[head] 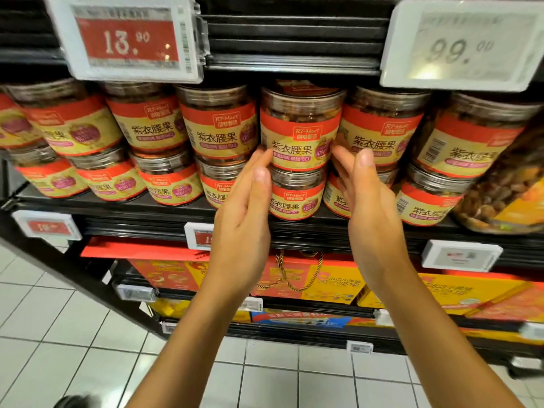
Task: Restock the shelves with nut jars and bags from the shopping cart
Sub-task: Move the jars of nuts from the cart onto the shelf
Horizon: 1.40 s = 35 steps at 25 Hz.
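A clear nut jar (pixel 300 128) with a red and tan label stands on top of a lower jar (pixel 295 195) in the middle of the black shelf (pixel 117 201). My left hand (pixel 247 207) is raised at its left side, fingers straight, fingertips touching the label's lower left edge. My right hand (pixel 368 195) is at its right side, fingers straight, tips at the jar's lower right. Neither hand curls round the jar. Several identical jars fill the shelf in two stacked rows to both sides.
Price tags hang above, a red one (pixel 126 39) and a white one (pixel 468 45). A bigger jar (pixel 506 187) leans in at the right. Red and yellow gift boxes (pixel 318 278) fill the lower shelves. White tiled floor (pixel 59 334) lies below left.
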Motion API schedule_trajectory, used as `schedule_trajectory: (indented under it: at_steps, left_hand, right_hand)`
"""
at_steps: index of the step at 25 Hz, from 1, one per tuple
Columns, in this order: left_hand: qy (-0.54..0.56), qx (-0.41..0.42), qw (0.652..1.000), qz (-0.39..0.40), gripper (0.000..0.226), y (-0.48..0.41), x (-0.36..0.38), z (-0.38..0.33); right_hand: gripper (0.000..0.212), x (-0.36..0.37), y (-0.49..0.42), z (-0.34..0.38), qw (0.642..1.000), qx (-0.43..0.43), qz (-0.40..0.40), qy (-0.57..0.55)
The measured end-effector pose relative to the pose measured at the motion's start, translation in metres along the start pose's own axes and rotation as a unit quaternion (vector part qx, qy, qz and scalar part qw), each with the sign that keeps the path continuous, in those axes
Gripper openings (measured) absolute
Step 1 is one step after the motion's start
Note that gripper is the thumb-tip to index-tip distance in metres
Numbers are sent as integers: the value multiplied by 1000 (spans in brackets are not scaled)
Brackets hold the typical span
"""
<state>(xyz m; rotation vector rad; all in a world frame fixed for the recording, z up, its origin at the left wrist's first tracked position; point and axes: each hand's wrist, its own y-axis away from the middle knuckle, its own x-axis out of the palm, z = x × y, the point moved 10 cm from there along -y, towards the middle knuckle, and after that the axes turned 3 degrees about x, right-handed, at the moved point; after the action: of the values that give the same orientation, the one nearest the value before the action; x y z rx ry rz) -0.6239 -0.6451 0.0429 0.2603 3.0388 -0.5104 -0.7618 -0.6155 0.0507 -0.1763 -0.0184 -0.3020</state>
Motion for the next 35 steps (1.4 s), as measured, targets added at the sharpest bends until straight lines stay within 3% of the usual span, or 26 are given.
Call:
schedule_trajectory:
  at_steps: [3,6,9,13,18,23,31,35]
  left_hand:
    - [2,-8,999,-43,46,11,-13,-6]
    - [62,-46,994,-78,26,39,-37,-20]
    - [105,-120,982,-103,34,82,-72,-34]
    - [92,-191,962,-173,35,175,-150,-77]
    - [41,-261,887,-379,27,326,-282,-139]
    - [30,-258,784,-563,27,499,-376,-177]
    - [14,-304,673,-674,25,696,-552,-198]
    - [25,-385,646,-659,27,740,-625,-136]
  right_hand:
    - [41,-17,13,-8,999,-1,-44,29]
    - [35,-20,40,1,999,29,-45,-1]
    - [40,13,73,19,998,63,27,14]
    - [44,104,157,52,972,95,211,37]
    - [33,223,245,81,921,145,362,21]
    - [27,365,386,88,825,185,534,-1]
    - [32,566,568,46,719,295,625,76]
    - [37,632,612,-34,693,306,623,196]
